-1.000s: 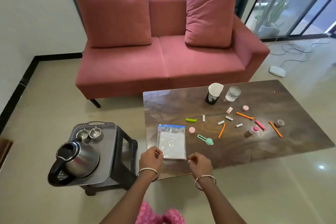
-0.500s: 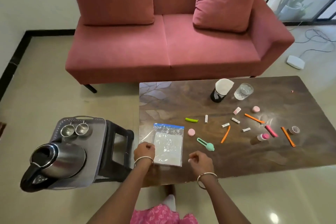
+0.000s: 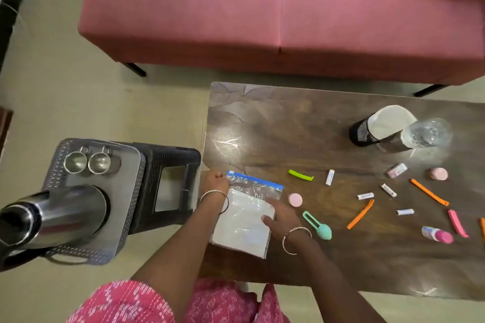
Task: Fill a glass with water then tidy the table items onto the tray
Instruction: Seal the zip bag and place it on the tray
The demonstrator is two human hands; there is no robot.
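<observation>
A clear zip bag point(image 3: 244, 220) with a blue seal strip lies at the table's near left corner. My left hand point(image 3: 215, 182) pinches its top left corner at the seal. My right hand point(image 3: 280, 215) rests on the bag's right edge with fingers spread. A glass of water point(image 3: 426, 132) stands at the far right beside a black mesh cup point(image 3: 360, 134) holding white paper. The grey tray point(image 3: 123, 191) sits on a black stool left of the table, carrying a steel kettle point(image 3: 52, 215) and two small steel cups point(image 3: 75, 162).
Scattered on the brown table point(image 3: 288, 123) are a green clip point(image 3: 300, 175), a pink disc point(image 3: 295, 200), a teal scoop point(image 3: 319, 227), orange clips point(image 3: 360, 214), small white tubes and a pink-capped bottle point(image 3: 437, 235). A pink sofa point(image 3: 262, 8) stands behind.
The view has dropped closer over the table. My left hand slid up to the bag's top left corner, and my right hand moved onto the bag's right edge.
</observation>
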